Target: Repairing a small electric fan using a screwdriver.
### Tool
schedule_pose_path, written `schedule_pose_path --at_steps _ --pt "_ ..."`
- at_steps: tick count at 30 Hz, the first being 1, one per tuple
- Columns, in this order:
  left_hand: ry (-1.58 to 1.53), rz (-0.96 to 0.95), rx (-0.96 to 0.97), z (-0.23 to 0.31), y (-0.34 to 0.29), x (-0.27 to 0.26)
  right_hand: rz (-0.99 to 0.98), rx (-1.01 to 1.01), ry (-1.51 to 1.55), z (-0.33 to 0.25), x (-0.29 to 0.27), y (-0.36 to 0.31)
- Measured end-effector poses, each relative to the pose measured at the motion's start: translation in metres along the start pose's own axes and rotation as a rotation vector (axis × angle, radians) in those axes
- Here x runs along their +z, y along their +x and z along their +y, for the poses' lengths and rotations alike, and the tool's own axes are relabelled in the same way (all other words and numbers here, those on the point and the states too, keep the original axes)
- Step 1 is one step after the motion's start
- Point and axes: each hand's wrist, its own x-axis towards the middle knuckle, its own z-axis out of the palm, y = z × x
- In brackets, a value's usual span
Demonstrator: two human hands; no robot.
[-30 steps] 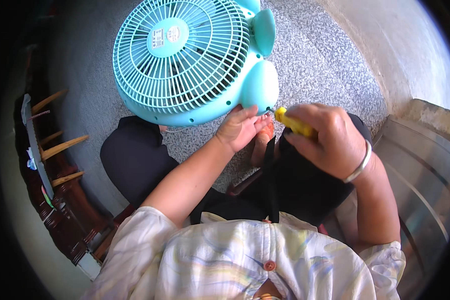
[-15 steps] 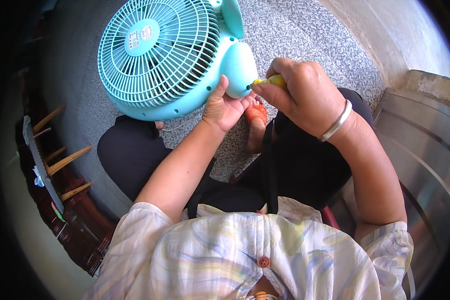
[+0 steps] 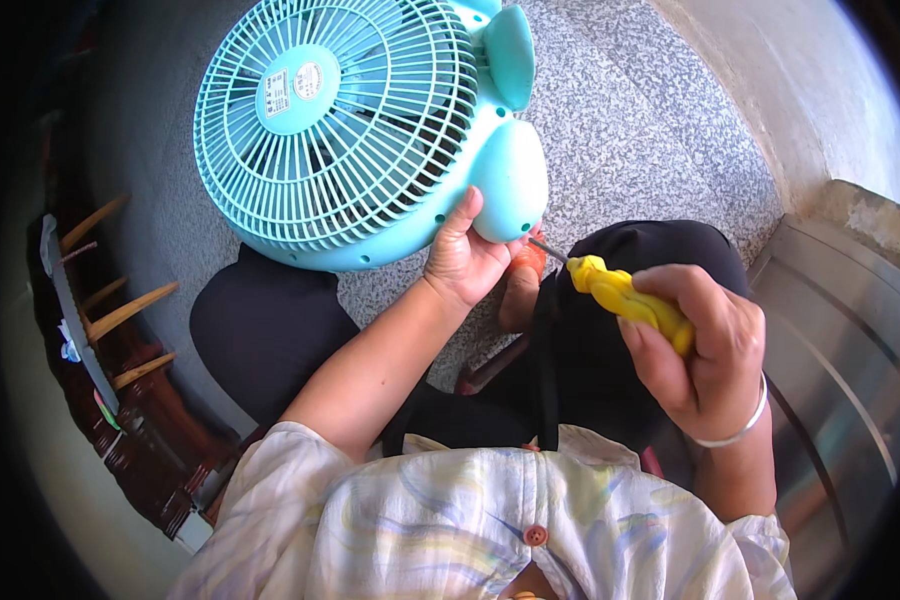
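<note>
A turquoise fan (image 3: 365, 258) with a round slatted grille lies in front of me, one rounded foot-like lobe on its right side. My left hand (image 3: 467, 255) grips that lobe's lower edge, thumb on top and fingers beneath. In my right hand (image 3: 705, 335) is a screwdriver (image 3: 625, 295) with a yellow handle and a thin metal shaft. Its shaft points up and left toward the lobe's lower end, near a small dark hole. Whether the tip touches the fan or my left fingertips hide it, I cannot tell.
Speckled grey floor (image 3: 660, 130) stretches beyond the fan. My knees, in dark trousers, flank the work, and a foot (image 3: 520, 290) shows below the lobe. Metal panelling (image 3: 830, 350) stands at the right. Dark brown wooden furniture (image 3: 150, 430) is at the left.
My right hand has drawn back down and right, so the screwdriver's shaft now shows. The fan has shifted slightly right and nearer, with my left hand still on it.
</note>
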Motion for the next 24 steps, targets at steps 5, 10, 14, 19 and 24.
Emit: schedule_pose_path --at_steps 5,10,14,19,24 --pt "0.011 0.039 -0.007 -0.001 -0.002 0.006 0.018 0.028 0.025 0.003 0.003 -0.008" --pt "0.011 0.024 0.035 -0.002 -0.002 0.010 0.063 0.022 0.021 0.007 0.008 -0.007" --pt "-0.002 0.052 0.056 -0.002 -0.002 0.009 0.031 0.014 -0.003 0.010 0.011 -0.001" --pt "0.058 -0.002 0.035 -0.002 0.000 0.001 0.027 0.000 -0.012 0.010 0.020 0.009" --pt "0.070 -0.009 0.058 -0.002 0.000 -0.002 -0.035 0.025 -0.054 0.003 0.030 0.021"
